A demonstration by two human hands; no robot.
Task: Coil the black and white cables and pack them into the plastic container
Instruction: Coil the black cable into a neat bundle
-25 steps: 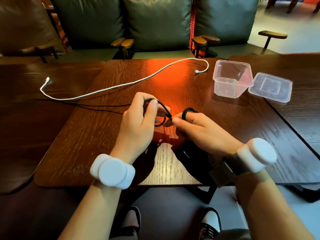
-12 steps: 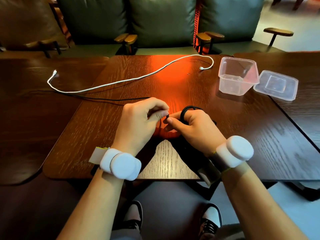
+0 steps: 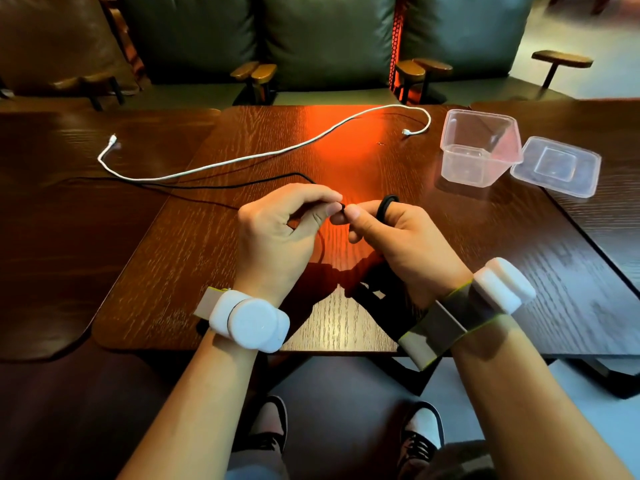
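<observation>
Between our fingers [image 3: 330, 210], over the desk [image 3: 346, 323], the black cable [image 3: 387, 206] is pinched from both sides. Our left hand [image 3: 277, 237] nips the strand and our right hand [image 3: 412, 247] holds a small coil. We judge the coil may spring open if that grip slackens, or the slack may drag the white cable [image 3: 263, 155] beside it. Loose black cable trails leftward from the fingers; the plastic container [image 3: 464, 168] stands open, well apart to our right.
</observation>
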